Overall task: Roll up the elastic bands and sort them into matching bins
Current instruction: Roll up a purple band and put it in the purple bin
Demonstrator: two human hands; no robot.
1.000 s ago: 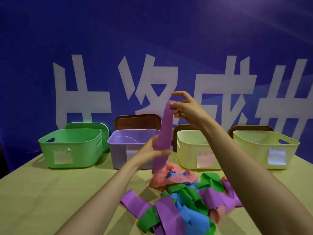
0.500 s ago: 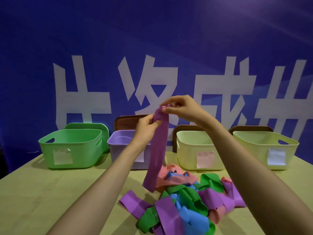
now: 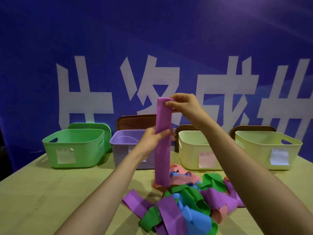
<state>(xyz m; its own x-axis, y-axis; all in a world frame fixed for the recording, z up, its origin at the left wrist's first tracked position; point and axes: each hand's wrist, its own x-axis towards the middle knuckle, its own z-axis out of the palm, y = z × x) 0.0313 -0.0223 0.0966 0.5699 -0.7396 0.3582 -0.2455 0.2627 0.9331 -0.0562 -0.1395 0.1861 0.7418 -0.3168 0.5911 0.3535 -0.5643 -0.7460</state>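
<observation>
A long purple elastic band (image 3: 163, 150) hangs straight down above the table. My right hand (image 3: 183, 104) pinches its top end, which is folded over. My left hand (image 3: 155, 141) grips the band lower down, thumb in front. The band's bottom end hangs just above a loose pile of purple, green, blue and pink bands (image 3: 186, 204). Behind stand a green bin (image 3: 74, 148), a purple bin (image 3: 125, 146), partly hidden by my left hand, and two pale yellow bins (image 3: 194, 150) (image 3: 267, 150), each with a paper label.
The bins line the far edge of a light wooden table (image 3: 42, 192). Brown lids and a green lid (image 3: 94, 128) lean behind the bins. A blue banner with large white characters (image 3: 152, 48) fills the background.
My left hand slid up to the band's top beside my right, then came back down to its middle. The band now hangs straight and flat, with its top end folded over.
</observation>
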